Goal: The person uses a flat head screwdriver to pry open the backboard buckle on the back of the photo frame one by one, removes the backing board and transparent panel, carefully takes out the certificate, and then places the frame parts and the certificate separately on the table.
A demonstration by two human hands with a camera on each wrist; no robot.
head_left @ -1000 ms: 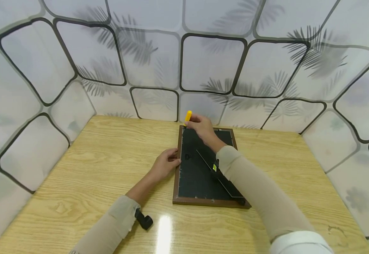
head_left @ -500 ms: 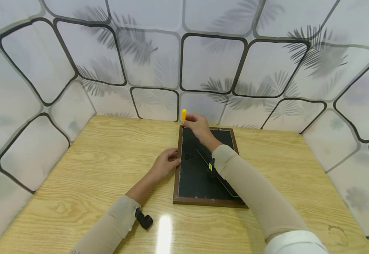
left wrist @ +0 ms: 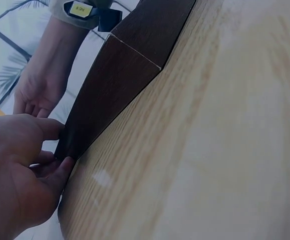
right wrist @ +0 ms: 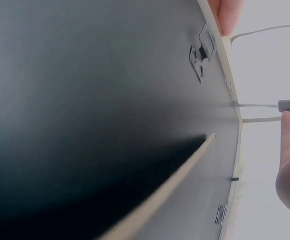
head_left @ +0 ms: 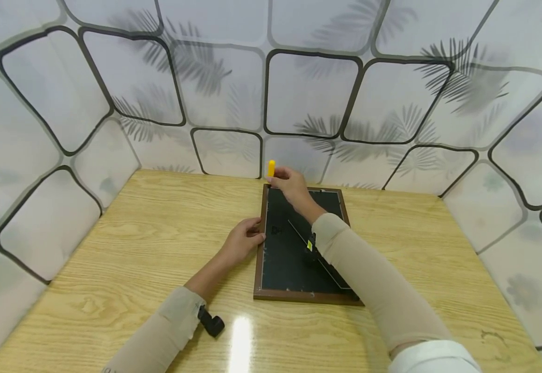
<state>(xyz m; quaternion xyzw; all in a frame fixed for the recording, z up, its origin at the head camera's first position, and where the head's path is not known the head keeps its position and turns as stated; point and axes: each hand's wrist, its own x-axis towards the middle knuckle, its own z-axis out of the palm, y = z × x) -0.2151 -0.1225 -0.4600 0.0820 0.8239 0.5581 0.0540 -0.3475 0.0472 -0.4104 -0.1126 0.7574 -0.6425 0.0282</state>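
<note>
- On the table [head_left: 159, 223] lies the frame [head_left: 289, 269], partly hidden behind my right sleeve [head_left: 373, 280].
- My left hand [head_left: 243, 241] pinches its left edge.
- My right hand [head_left: 293, 186] pinches the screwdriver [head_left: 271, 168] by the far left corner; tip contact is unclear.

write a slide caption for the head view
Left hand grips a brown-framed black panel on a wood-grain table; right hand holds a yellow-handled tool at the panel's far edge.
</note>
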